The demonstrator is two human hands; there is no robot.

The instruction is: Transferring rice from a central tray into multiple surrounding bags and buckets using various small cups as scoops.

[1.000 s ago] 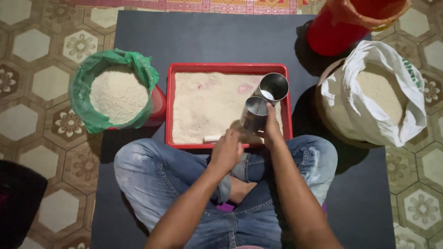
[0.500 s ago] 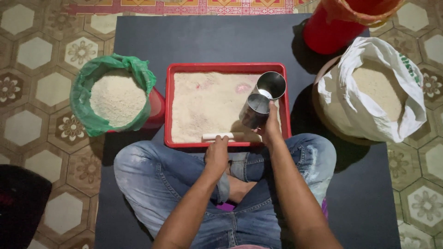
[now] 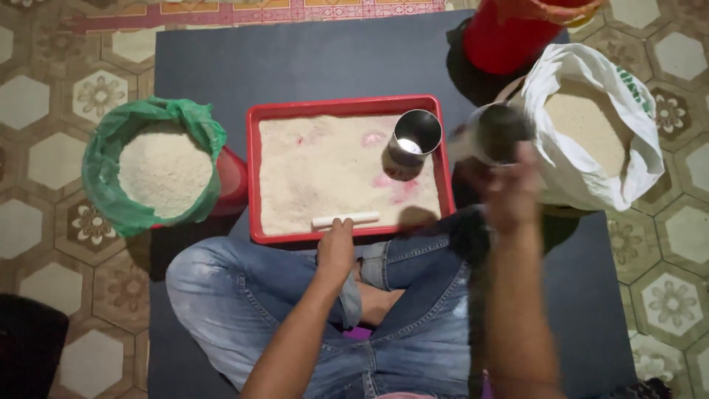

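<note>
A red tray (image 3: 254,177) full of white rice lies on a dark mat in front of my crossed legs. A steel cup (image 3: 413,137) stands in its far right corner. My right hand (image 3: 508,193), blurred with motion, holds a second steel cup (image 3: 496,131) up in the air beside the white sack of rice (image 3: 613,155). My left hand (image 3: 336,247) rests at the tray's near rim, its fingers touching a short white stick (image 3: 346,219) that lies on the rice.
A green-lined bucket of rice (image 3: 159,166) stands left of the tray. A red bucket (image 3: 509,37) sits at the back right. The dark mat (image 3: 295,59) lies on patterned floor tiles. A dark object (image 3: 26,347) sits at the lower left.
My right hand has lifted one steel cup off the tray and swung it right, toward the white sack. The other cup stays in the tray. My left hand settled on the white stick.
</note>
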